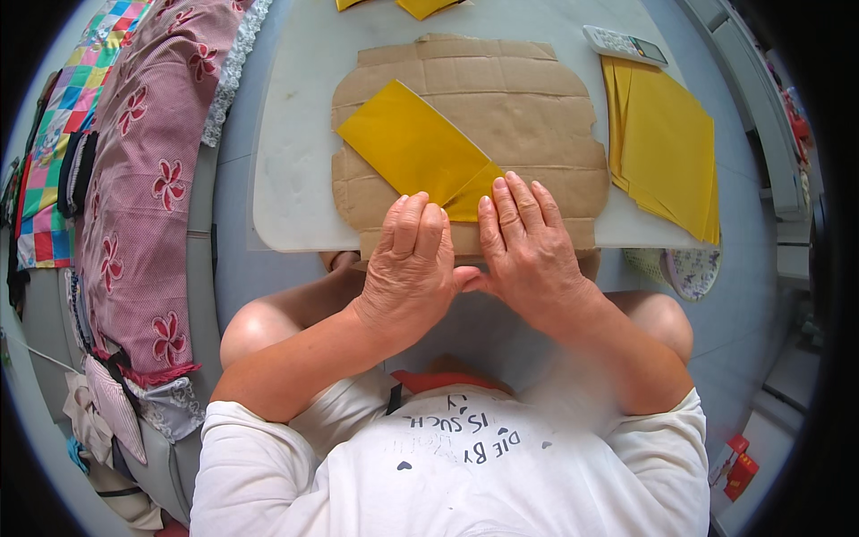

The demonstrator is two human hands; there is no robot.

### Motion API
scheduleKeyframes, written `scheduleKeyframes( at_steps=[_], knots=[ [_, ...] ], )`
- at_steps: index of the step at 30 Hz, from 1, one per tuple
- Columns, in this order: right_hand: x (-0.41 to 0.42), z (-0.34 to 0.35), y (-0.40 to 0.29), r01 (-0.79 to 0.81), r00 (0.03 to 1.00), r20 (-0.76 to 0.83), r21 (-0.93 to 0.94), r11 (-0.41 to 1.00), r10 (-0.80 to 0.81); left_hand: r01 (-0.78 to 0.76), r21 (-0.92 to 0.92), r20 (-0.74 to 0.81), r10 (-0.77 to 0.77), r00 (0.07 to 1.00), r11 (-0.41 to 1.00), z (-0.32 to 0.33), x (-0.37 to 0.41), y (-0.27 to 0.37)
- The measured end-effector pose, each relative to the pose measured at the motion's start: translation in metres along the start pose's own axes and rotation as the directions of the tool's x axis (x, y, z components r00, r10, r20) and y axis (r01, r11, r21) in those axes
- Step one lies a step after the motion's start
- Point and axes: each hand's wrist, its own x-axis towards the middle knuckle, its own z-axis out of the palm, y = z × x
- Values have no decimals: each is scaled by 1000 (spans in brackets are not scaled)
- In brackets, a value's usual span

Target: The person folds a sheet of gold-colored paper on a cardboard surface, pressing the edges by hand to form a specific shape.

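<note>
A yellow paper sheet [419, 144], folded at its near end, lies slantwise on a flattened piece of brown cardboard [543, 127]. The fingers of my left hand [409, 262] are curled onto its near left edge, by the fold. My right hand [530, 248] rests flatter, with its fingertips on the folded near right corner. Both thumbs meet below the paper's edge. What lies under the fingers is hidden. To the right, a stack of yellow paper sheets [671, 148] lies on the table, its near end reaching the edge.
The pale table [295, 168] has more folded yellow paper [429, 5] at its far edge. A white remote control [624, 45] lies at the stack's far end. Left of the table stands a grey sofa [201, 268] with a pink floral cover [144, 201]. A basket [647, 265] is below the right corner.
</note>
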Motion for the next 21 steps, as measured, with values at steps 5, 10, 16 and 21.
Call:
scheduleKeyframes(
  at_steps=[5,10,16,21],
  knots=[
    [1,-4,0,4,998,64,3,1000,-4,26,13,23,-26,999,1000,-3,-6,-6],
    [2,-6,-1,3,997,76,-11,1000,-2,82,38,-19,-81,997,996,-7,-5,-11],
    [1,-3,-2,1,998,69,-21,1000,1,-11,-50,-15,11,1000,999,1,2,-8],
    [0,0,-3,-10,1000,21,27,1000,9,-46,-20,21,47,999,999,6,3,-4]
  ],
)
